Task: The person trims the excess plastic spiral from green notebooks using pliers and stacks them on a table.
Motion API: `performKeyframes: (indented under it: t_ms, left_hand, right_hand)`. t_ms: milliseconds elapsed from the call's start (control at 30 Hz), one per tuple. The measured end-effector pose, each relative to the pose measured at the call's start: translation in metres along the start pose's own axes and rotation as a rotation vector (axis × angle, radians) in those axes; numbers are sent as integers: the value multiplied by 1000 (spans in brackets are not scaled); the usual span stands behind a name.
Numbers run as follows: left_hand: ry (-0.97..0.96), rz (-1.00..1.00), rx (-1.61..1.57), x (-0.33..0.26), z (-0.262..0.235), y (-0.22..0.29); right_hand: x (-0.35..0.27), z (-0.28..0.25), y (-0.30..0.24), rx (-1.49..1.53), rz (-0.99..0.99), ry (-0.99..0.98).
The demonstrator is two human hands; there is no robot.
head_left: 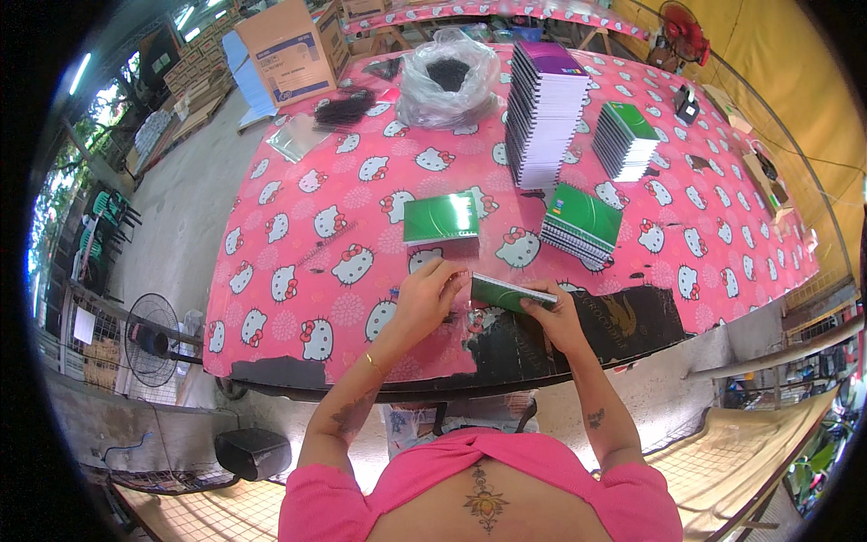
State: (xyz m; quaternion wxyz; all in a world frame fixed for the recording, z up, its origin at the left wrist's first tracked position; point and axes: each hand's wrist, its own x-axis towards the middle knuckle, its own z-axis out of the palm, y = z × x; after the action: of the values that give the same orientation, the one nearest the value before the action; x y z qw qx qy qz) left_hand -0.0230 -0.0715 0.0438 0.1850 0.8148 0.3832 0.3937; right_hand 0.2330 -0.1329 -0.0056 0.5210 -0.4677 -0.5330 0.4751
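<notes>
My right hand [557, 318] grips a small green notebook [506, 294] by its right end, thumb on the cover. The notebook is tilted, its white page edges facing up. At its left end my left hand [432, 294] has its fingertips pinched together; whatever lies between them is too small to make out. Just beyond my hands, a green-covered notebook or short stack [441, 218] lies flat on the table. To its right is a leaning stack of green notebooks [582, 222] with black spiral bindings.
A tall stack of purple-topped spiral notebooks [544, 117] and a shorter green stack [625, 140] stand behind. Farther back are a clear plastic bag [449, 77] of black coils, loose black coils [345, 108] and a cardboard box [293, 59]. The pink table cover [298, 235] is torn near me.
</notes>
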Motion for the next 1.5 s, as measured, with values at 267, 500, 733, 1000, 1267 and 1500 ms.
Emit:
performKeyframes:
  t_ms: [267, 500, 733, 1000, 1267, 1500]
  left_hand:
    - [-303, 207, 136, 18, -10, -18]
    - [-411, 135, 148, 24, -7, -12]
    - [-165, 216, 427, 16, 2, 35]
    - [-167, 105, 547, 15, 7, 50]
    - [-92, 242, 691, 36, 12, 60]
    - [-194, 434, 506, -5, 26, 55]
  right_hand:
    - [-1, 1, -6, -41, 29, -4]
    - [-2, 0, -3, -44, -11, -22]
    - [-11, 20, -24, 64, 10, 107]
    - [-20, 18, -27, 52, 2, 178]
    - [-30, 23, -43, 146, 55, 172]
    - [-30, 25, -49, 182, 59, 203]
